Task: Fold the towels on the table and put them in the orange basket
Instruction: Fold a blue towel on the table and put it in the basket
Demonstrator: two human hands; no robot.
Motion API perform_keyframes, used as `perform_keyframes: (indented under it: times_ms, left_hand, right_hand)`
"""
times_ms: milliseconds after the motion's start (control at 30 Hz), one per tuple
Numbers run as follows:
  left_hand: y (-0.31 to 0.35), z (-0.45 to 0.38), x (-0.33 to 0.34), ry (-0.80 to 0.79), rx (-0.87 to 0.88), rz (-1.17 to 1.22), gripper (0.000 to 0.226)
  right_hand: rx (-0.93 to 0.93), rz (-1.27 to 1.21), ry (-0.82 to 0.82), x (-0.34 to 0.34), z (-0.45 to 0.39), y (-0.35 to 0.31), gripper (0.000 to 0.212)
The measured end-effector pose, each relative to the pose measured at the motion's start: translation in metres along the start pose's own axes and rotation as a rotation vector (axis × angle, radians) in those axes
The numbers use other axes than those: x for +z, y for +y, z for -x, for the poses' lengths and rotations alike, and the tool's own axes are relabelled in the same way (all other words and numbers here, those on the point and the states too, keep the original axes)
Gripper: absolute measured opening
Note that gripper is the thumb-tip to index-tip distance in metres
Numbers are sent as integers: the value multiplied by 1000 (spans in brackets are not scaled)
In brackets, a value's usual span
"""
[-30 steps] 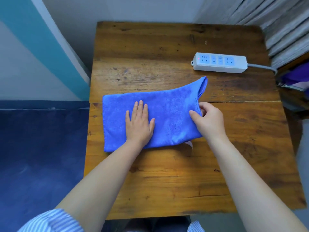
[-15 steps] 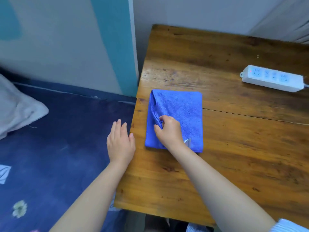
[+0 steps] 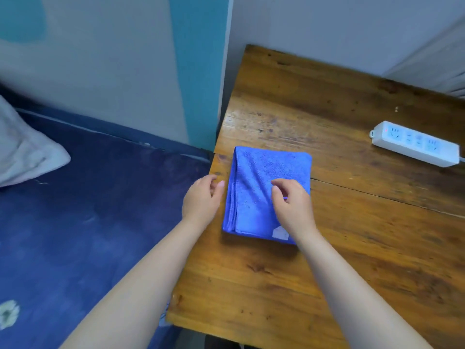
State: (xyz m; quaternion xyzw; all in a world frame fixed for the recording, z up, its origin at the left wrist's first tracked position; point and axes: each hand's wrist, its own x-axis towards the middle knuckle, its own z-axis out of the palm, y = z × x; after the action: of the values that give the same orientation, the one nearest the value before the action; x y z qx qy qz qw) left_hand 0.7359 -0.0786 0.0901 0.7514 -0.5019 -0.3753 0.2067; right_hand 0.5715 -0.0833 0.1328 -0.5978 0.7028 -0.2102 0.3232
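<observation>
Head view: looks down on a worn brown wooden bench (image 3: 339,248) with a bed to its left.
Towel: a blue microfibre towel (image 3: 261,187), folded into a thick rectangle, lies flat near the bench's left edge, about midway between the far and near edges; its stacked layers show along its left side, and a small white label (image 3: 280,233) sits at its near right corner.
Left hand: the left hand (image 3: 201,197) is over the bench's left edge, just beside the towel's left side; its fingers are loosely bent and grip nothing, with the fingertips (image 3: 221,183) near the towel's layered edge, and whether they touch it cannot be told.
Right hand: the right hand (image 3: 292,205) is over the right half of the towel, fingers curled down toward the cloth; thumb and forefinger are close together above the surface, but whether they pinch any fabric cannot be told.
Power strip: a white plastic power strip (image 3: 415,147) lies near the bench's right edge, well apart from the towel.
Bed: a dark blue bedspread (image 3: 88,222) with a pale flower print (image 3: 8,314) covers the bed beside the bench's left edge.
Pillow: a white pillow (image 3: 25,152) rests on the bed at the far left.
Wall: a pale grey wall with a teal stripe (image 3: 198,71) stands behind the bench and bed.
</observation>
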Motion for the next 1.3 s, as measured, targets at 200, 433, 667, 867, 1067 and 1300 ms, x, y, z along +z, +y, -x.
perform_keyframes:
  times_ms: [200,433,667,867,1067,1300]
  left_hand:
    - [21,-10,14,-41,-106,-68,34]
    - [50,-30,34,41,51,-75,18]
    - [46,-41,36,56,-66,-106,20]
    - [58,-14,37,238,228,-225,29]
    - [47,6,57,-42,601,-590,42]
    - [-1,4,50,-184,480,-708,68]
  right_hand:
    - [0,297,-9,-23,-39,26,40]
    - [46,352,-155,-44,-98,64,23]
    - [17,568,96,-8,-84,60,27]
    - [-41,336,239,-12,-56,51,45]
    - [-250,441,122,-8,1,60,40]
    - [-164,460,-97,6,-1,89,49]
